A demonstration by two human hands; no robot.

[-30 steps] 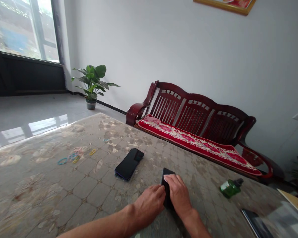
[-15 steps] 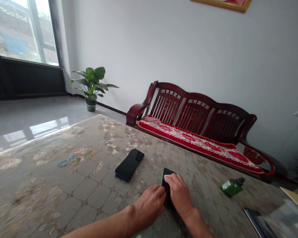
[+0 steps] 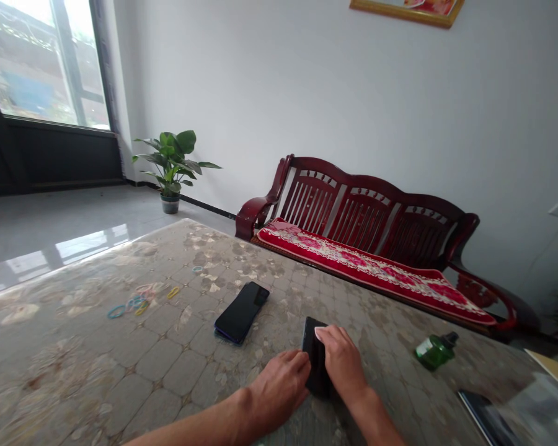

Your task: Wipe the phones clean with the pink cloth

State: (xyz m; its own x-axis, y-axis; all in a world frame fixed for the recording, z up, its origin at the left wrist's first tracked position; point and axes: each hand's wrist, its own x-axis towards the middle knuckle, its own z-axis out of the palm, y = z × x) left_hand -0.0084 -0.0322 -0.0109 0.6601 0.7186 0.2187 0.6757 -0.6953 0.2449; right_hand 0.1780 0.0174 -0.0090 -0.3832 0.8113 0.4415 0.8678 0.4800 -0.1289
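Between my hands is a black phone (image 3: 317, 371), held at the table with its face partly covered. My left hand (image 3: 281, 385) pinches at its left edge, the fingertips bunched together. From the other side, my right hand (image 3: 345, 358) grips the right edge, with the thumb over the upper part of the face. The far fingers of the right hand are hidden. Left of my hands, a second black phone (image 3: 242, 311) lies flat on the table, a bluish edge showing beneath it.
Several coloured rubber bands (image 3: 139, 301) lie on the patterned table (image 3: 167, 365). To the right are a green bottle (image 3: 436, 350), a dark flat device (image 3: 486, 416) and a clear plastic sheet (image 3: 542, 402). Behind the table stands a wooden bench (image 3: 353, 210); a potted plant (image 3: 170, 164) is at the left.
My right thumb has shifted slightly right across the phone's face, baring more of it. My left hand stays at the left edge. The view has tilted up a little.
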